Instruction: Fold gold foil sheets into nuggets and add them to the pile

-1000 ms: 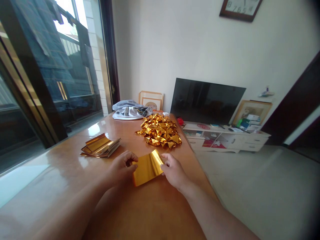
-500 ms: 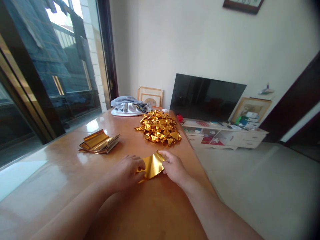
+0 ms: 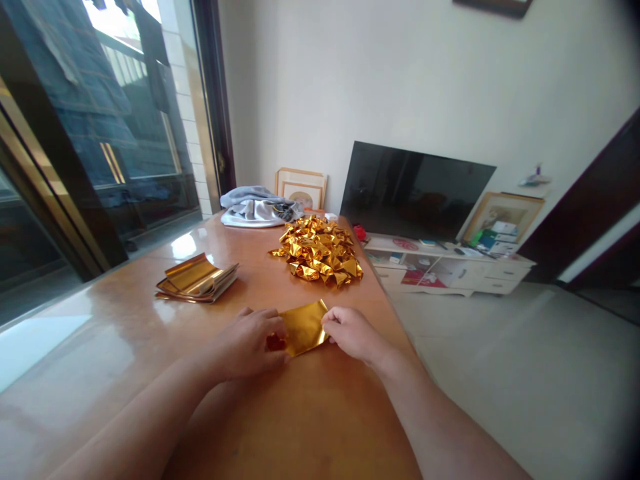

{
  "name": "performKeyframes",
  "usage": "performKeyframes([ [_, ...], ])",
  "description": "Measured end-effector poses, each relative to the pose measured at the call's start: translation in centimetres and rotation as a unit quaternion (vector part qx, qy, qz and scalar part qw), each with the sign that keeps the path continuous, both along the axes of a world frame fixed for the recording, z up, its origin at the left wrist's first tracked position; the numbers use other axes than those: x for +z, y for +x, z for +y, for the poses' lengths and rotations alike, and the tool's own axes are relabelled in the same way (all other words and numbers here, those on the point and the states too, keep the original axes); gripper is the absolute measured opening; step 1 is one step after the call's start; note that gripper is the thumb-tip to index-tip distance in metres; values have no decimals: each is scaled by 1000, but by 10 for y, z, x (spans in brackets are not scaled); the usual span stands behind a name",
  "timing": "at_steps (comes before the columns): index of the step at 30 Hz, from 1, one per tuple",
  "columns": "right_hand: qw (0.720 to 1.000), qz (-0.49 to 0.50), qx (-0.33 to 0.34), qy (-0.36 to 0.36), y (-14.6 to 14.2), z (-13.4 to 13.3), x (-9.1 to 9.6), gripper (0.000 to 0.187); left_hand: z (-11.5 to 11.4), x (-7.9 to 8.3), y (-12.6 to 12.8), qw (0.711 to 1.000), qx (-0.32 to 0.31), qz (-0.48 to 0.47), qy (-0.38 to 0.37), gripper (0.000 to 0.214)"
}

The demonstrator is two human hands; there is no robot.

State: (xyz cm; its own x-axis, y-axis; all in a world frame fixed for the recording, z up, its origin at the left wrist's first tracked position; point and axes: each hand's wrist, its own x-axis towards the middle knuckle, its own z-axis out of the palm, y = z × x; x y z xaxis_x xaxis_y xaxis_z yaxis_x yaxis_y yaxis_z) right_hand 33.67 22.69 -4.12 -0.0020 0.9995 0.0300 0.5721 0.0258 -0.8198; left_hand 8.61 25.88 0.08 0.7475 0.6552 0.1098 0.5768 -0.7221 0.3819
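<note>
A shiny gold foil paper sheet is spread between my two hands, just above or on the table. My left hand curls round its left end, thumb at the near corner and fingers over the far side; part of the sheet is hidden there. At the right edge, my right hand pinches the sheet between thumb and bent forefinger. Beyond it lies a heap of folded gold foil pieces. To the left is a stack of gold foil sheets, slightly curled at the top.
The glossy brown table has its right edge close to my right forearm. Bundled grey-blue cloth lies at the far end. Past the table stand a television and a low white cabinet. A glass sliding door is on the left.
The bent sheet now looks flatter. My right fingers have closed into a tighter pinch on its right edge, and my left thumb has moved to the near corner.
</note>
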Motion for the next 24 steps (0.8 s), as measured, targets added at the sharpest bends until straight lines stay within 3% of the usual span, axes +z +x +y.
performKeyframes([
  [9, 994, 46, 81, -66, 9, -5, 15, 25, 3, -4, -2, 1000, 2, 23, -2, 29],
  [14, 994, 82, 30, -65, 7, -4, 14, 22, 7, -9, -2, 999, 27, -7, -19, 24],
  [19, 991, 127, 21, 25, 2, -4, 16, 25, 14, -16, -3, 995, 56, -63, -52, 24],
  [24, 981, 62, -34, 180, -9, -11, 18, 21, 15, -22, 1, 970, 87, -175, -143, 34],
])
